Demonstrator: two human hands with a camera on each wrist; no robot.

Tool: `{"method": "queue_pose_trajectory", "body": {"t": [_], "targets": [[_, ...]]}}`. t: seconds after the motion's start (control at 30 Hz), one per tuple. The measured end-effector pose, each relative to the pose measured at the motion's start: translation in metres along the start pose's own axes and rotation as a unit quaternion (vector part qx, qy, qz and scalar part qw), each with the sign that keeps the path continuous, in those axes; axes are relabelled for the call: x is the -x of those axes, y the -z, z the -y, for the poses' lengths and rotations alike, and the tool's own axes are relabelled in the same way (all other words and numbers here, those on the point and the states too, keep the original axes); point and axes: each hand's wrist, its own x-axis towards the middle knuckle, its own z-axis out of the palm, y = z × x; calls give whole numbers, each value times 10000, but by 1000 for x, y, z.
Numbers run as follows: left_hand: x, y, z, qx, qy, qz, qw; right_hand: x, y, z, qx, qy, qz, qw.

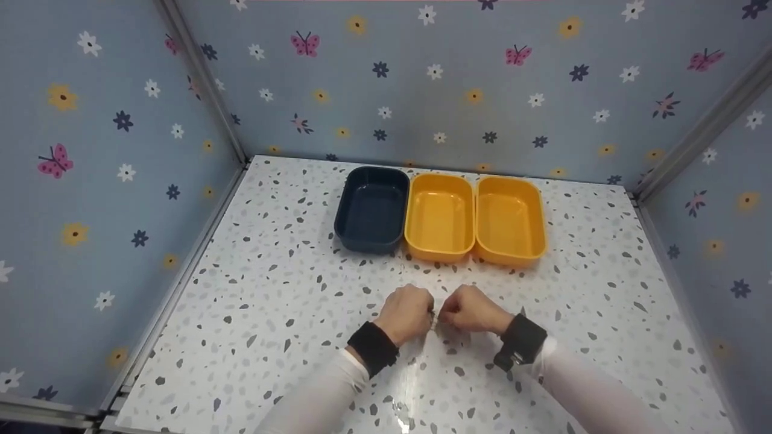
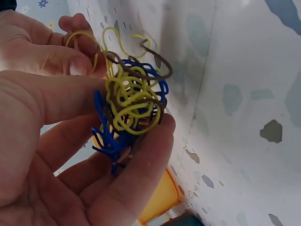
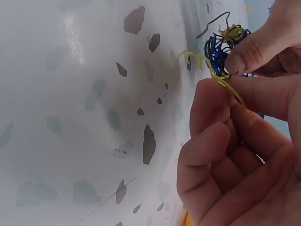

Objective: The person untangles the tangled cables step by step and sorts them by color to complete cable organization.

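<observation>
A tangled bunch of thin blue, yellow and brown wires (image 2: 136,99) sits between the thumb and fingers of my left hand (image 2: 113,179), which holds it just above the table. My right hand (image 3: 235,155) pinches a loose yellow wire (image 3: 231,92) that comes out of the bunch. In the head view, the left hand (image 1: 408,312) and right hand (image 1: 473,310) are close together, and the wires are mostly hidden between them. A brown end (image 2: 162,61) curls out of the tangle toward the table side in the left wrist view.
Beyond the hands stand a dark blue bin (image 1: 373,241) and two yellow bins, the middle one (image 1: 439,250) and the right one (image 1: 512,256), side by side. The speckled white table (image 1: 271,337) is enclosed by flower-patterned panels (image 1: 434,96) at the back and both sides.
</observation>
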Motion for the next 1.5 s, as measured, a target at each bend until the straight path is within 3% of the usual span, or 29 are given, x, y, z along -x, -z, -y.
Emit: {"method": "queue_pose_trajectory", "body": {"t": [0.13, 0.2, 0.37, 0.43, 0.5, 0.77, 1.1, 1.23, 1.5], "targets": [[2, 0, 0, -80, -47, -83, 9999, -2, -2, -2, -101, -56, 262, 9996], [3, 0, 1, -120, -101, -195, 9997, -7, -9, -18, 6, 164, 339, 9993], [5, -2, 2, -158, -221, -363, 9990, -7, -9, -17, 170, 214, 519, 9983], [7, -3, 2, -217, -228, -332, 9990, 0, -2, 1, 127, -62, 576, 9982], [8, -4, 2, -304, -217, -293, 9989, 2, -1, 4, 248, -112, 544, 9981], [11, -7, -3, -681, -179, -50, 9975, 5, 6, 3, 453, -178, 640, 9968], [13, -6, -8, -424, -104, 221, 9988, 12, 24, 1, 703, -242, 960, 9926], [10, -4, -7, -365, -78, 364, 9986, 13, 29, -1, 556, -245, 910, 9940], [5, 2, -6, 32, -388, 527, 9979, 9, 33, -4, -169, -62, 465, 9988]]}}
